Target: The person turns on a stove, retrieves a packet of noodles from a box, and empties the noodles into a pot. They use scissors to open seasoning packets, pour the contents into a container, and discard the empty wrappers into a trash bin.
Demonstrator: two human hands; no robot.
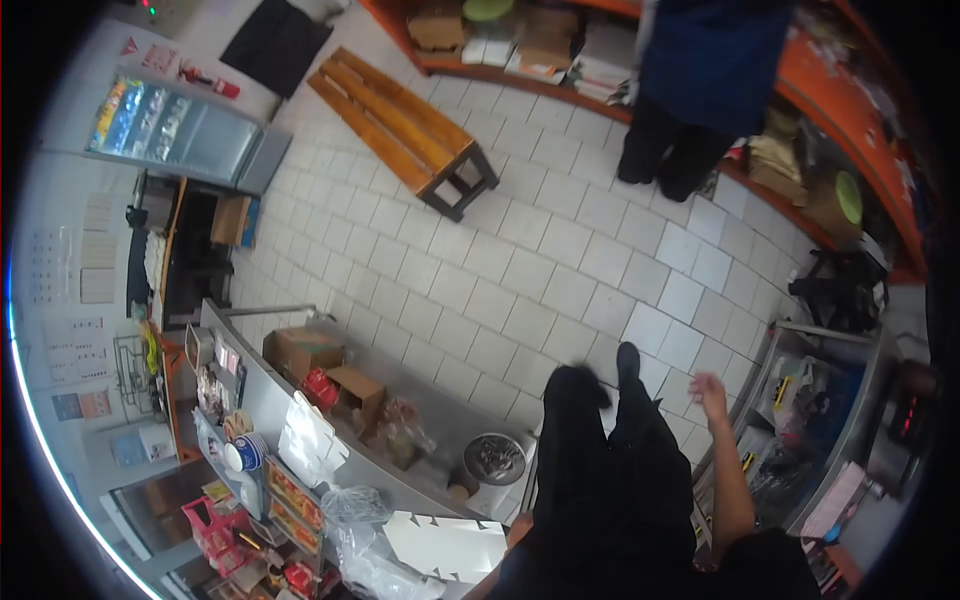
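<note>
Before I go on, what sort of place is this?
Probably a small food or takeaway shop: there is a glass-fronted fridge, a cluttered metal counter, and a white carton, perhaps a takeaway box, beside clear plastic bags.

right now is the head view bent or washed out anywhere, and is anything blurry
Head view: the orange shelving bows at upper right, and the corners go black; head view: a bright streak glares along the left edge, and the farther white carton is partly washed out; head view: print on the wall papers is too soft to read.
</note>
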